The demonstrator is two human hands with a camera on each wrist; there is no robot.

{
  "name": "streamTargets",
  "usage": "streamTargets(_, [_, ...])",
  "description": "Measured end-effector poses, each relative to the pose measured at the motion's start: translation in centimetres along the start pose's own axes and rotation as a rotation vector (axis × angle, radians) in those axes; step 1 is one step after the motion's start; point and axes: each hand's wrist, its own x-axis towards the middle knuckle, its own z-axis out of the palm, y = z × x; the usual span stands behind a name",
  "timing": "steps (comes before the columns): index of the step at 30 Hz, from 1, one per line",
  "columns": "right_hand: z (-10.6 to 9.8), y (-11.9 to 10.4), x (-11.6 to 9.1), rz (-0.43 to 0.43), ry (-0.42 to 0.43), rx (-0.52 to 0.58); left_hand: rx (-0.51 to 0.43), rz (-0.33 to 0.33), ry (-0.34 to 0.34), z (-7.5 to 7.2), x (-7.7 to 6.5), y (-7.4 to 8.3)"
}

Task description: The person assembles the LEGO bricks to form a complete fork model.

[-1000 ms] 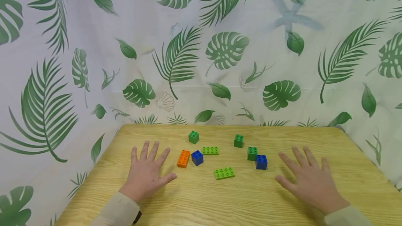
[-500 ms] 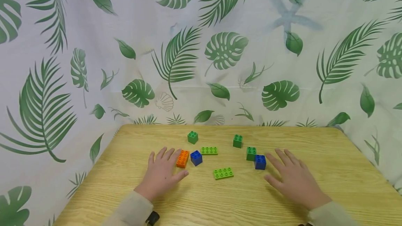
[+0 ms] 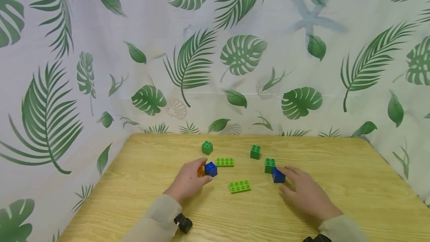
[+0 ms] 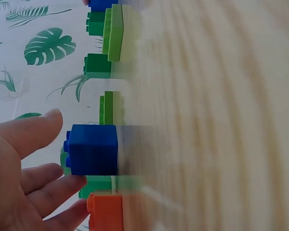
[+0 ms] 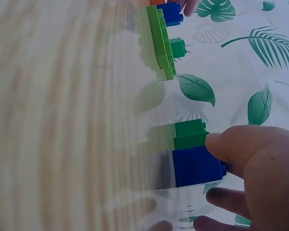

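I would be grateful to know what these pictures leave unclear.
Left wrist view: the orange brick runs off the bottom edge.
Head view: the left hand hides most of that brick.
Head view: the right hand covers part of the blue brick nearest it.
Right wrist view: the hand overlaps that brick, so contact cannot be told.
Head view: the bottom edge cuts off the black device at the right wrist.

The left blue block sits studs up on the table, between your left hand's thumb and fingers, with the orange brick beside it, partly hidden by that hand. The right blue block also sits studs up, its top partly covered by your right hand, just beside a green block.
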Motion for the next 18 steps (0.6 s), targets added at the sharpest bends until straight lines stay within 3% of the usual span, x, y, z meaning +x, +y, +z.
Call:
streamTargets(6, [0.3,0.2,0.2,0.026,0.017,0.059,-0.019,-0.020,0.045,0.6,0.8,0.3])
streamTargets(11, [0.5,0.3,0.4,0.072,0.006,0.123,0.029,-0.009,0.085,0.8,1.2,0.7])
streamTargets(18, [0.5,0.4,0.4,0.133,-0.014,0.249,0.101,0.014,0.081,1.0,1.5,1.2])
